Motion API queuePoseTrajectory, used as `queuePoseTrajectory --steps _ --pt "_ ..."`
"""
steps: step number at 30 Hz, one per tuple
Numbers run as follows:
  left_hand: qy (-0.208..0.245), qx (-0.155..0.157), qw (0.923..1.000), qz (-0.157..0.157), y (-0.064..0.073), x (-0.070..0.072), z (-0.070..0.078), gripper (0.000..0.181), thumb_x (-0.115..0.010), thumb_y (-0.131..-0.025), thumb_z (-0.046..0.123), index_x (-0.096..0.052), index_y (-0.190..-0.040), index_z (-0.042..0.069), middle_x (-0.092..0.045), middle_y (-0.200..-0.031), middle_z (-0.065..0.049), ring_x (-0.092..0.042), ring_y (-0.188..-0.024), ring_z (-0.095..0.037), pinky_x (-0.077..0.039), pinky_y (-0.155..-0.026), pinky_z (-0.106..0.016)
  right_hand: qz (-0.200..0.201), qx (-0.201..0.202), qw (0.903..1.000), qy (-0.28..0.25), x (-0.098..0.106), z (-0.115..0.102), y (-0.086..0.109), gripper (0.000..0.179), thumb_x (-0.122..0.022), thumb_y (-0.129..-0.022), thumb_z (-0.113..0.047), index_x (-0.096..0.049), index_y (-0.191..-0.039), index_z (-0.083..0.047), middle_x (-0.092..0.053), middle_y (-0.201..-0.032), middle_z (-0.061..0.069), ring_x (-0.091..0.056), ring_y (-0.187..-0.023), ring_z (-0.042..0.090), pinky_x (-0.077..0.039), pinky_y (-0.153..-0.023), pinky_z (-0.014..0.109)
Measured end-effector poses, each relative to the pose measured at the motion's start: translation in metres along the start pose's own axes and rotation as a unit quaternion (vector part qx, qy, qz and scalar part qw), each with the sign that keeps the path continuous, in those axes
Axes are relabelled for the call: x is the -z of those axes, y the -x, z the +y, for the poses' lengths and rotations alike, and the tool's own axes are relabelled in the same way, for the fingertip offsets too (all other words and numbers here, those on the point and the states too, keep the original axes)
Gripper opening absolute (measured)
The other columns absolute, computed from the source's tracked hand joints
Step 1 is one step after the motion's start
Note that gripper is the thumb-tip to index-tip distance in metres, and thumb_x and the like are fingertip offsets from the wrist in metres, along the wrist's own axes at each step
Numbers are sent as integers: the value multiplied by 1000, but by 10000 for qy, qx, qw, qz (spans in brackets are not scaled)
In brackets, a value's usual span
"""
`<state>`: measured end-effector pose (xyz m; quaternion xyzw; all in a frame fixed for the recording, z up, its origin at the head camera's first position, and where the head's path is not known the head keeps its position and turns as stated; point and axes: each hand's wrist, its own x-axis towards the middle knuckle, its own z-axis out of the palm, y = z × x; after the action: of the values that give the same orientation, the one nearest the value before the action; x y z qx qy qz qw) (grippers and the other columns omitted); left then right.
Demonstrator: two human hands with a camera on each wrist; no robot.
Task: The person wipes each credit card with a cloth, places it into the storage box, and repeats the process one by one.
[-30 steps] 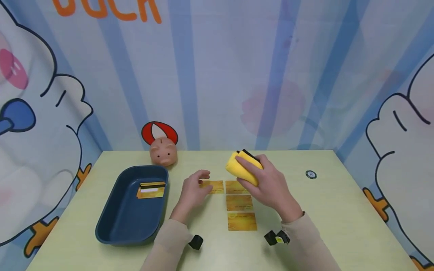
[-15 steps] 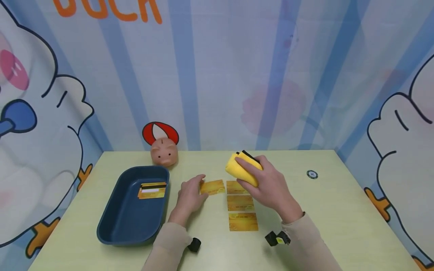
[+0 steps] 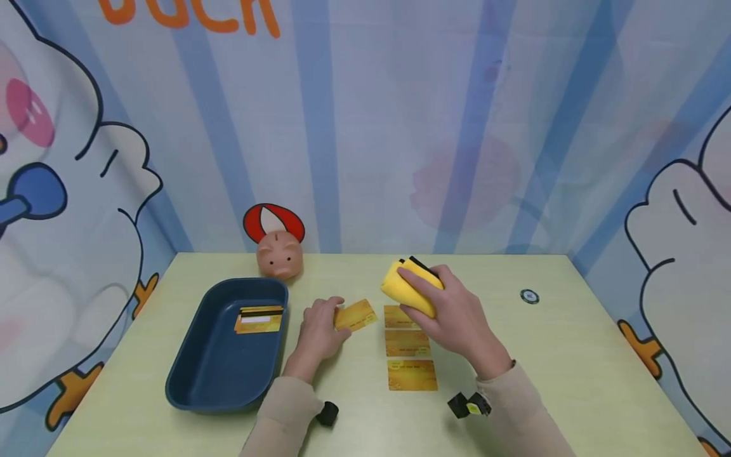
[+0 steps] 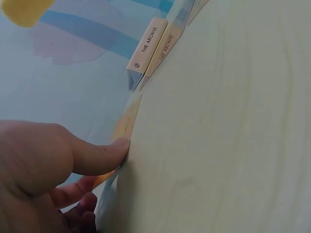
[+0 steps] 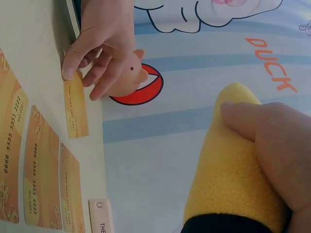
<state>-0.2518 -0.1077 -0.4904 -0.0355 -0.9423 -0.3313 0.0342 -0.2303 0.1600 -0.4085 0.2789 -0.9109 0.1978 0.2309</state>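
Gold card (image 3: 356,315) is held at its left end by the left hand (image 3: 318,327), pinched between thumb and fingers, slanting over the table (image 3: 514,374) between the blue tray (image 3: 208,371) and a column of three gold cards (image 3: 407,343). Whether its lower edge touches the tabletop is hard to judge from these angles. The right hand (image 3: 457,317) is wrapped around a folded yellow cloth (image 3: 408,292) with a black edge, held raised; from the head view, hand and cloth cover part of the farthest card in the column. The tray's raised wall stands just beside the left hand, and several overlapping cards (image 3: 258,320) lie inside, a dark-striped one on top. At the tray's far corner sits a pink piggy bank (image 3: 279,257). A pale block (image 4: 147,46) lettered THE ARCHIVE stands beyond the held card in the left wrist view. Well apart, toward the table's right side, lies a round chip (image 3: 529,296). Behind everything hangs a striped backdrop (image 3: 377,127) printed with duck figures.
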Motion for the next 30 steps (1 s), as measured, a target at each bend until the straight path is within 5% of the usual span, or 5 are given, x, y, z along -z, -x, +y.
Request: queuePoseTrajectory --steps 8,18,24,30 --pt "332 -115 9994 41 -1 1 0 50 -87 -81 7 -71 -128 3 -60 -119 -17 -54 -108 -31 -48 -95 -47 -24 -30 10000 -18 0 0 1 62 -78 -95 -38 -56 -153 -33 -57 -121 17 -53 -83 20 -46 -60 31" --pt "451 -350 9984 -2 -3 4 -4 52 -83 -84 2 -69 -134 7 -70 -121 -15 -62 -101 -28 -52 -91 -47 -54 -53 10000 9 1 0 -1 63 -78 -95 -38 -56 -153 -33 -57 -122 17 -53 -84 21 -46 -60 31" --pt "908 -331 9951 222 -4 8 -5 52 -77 -87 -1 -67 -139 4 -66 -110 -14 -56 -86 -22 -49 -77 -36 -75 -19 10000 11 0 0 0 63 -79 -94 -37 -57 -153 -32 -57 -122 17 -53 -83 21 -46 -59 31" --pt "1492 -209 9880 340 -5 13 4 52 -72 -91 -2 -65 -142 7 -67 -119 -16 -61 -80 -17 -53 -73 -31 -104 -15 9999 -6 -1 0 0 62 -78 -95 -37 -56 -153 -33 -57 -122 17 -53 -82 20 -46 -59 30"
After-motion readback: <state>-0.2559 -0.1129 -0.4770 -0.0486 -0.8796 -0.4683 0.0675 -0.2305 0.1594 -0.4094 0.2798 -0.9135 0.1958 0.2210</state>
